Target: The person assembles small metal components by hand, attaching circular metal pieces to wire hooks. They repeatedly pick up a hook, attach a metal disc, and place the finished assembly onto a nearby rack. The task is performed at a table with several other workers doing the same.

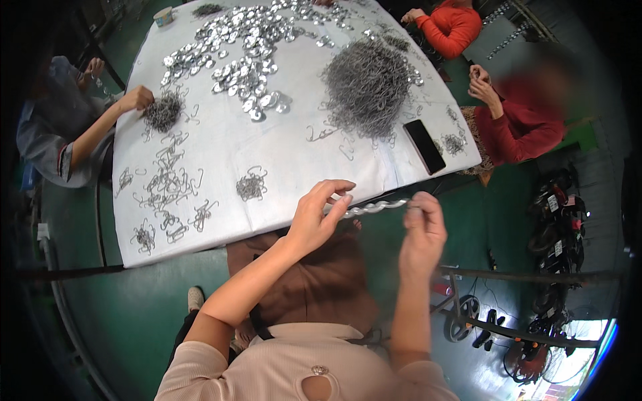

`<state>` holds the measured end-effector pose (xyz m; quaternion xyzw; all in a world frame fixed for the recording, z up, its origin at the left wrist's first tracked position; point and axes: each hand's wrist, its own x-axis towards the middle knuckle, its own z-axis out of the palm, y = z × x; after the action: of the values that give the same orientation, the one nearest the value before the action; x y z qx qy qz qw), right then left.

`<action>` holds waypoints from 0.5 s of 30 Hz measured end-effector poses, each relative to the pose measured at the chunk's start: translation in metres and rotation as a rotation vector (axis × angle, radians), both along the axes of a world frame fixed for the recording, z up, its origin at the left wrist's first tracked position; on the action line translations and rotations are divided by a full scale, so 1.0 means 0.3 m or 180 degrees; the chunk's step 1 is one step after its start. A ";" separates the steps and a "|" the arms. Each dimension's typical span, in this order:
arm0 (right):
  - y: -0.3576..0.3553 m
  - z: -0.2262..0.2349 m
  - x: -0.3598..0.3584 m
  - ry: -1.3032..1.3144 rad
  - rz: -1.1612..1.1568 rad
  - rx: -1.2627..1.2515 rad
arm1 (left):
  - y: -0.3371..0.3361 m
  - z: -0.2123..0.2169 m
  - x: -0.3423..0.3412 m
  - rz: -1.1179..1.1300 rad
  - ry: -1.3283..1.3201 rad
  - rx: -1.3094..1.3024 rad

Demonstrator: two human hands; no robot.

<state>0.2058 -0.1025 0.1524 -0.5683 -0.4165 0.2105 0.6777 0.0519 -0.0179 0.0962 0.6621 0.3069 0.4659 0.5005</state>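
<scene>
Presently held up near the edge of the white table (294, 147): one twisted silver chain (376, 209). Right hand (422, 234): fingertips pinched on one end. Left hand (316, 215): fingers curled at the other, grip unclear. Also laid out: heaped grey wire hooks (368, 87), shiny discs (249, 41), black phone (424, 147).

Smooth, glossy metal strand (376, 208)

worktop (294, 147): white surface | far side: shiny silver discs (257, 40), strewn, overlapping | right: big tangled grey wire-hook heap (368, 87); black phone (424, 147) just nearer, small hook pile (455, 144) beside it | left: dense hook clump (164, 112), loose hooks (167, 177) scattered nearer | front middle: small separate hook cluster (251, 188)
</scene>
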 end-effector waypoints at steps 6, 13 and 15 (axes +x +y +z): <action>-0.105 0.310 0.219 0.0237 -0.0184 0.0491 | 0.152 -0.247 0.157 -0.0194 0.0936 0.1627; -0.481 0.698 0.599 -0.0632 -0.1271 0.0805 | 0.147 -0.362 0.256 -0.0906 0.2886 0.2743; -0.631 0.806 0.746 -0.0791 -0.0971 0.0761 | 0.147 -0.361 0.235 -0.0898 0.2871 0.2750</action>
<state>0.4295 -0.2918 0.3942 -0.5619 -0.4280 -0.0169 0.7077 0.1225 0.0262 -0.0121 0.9691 0.1818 0.1528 0.0667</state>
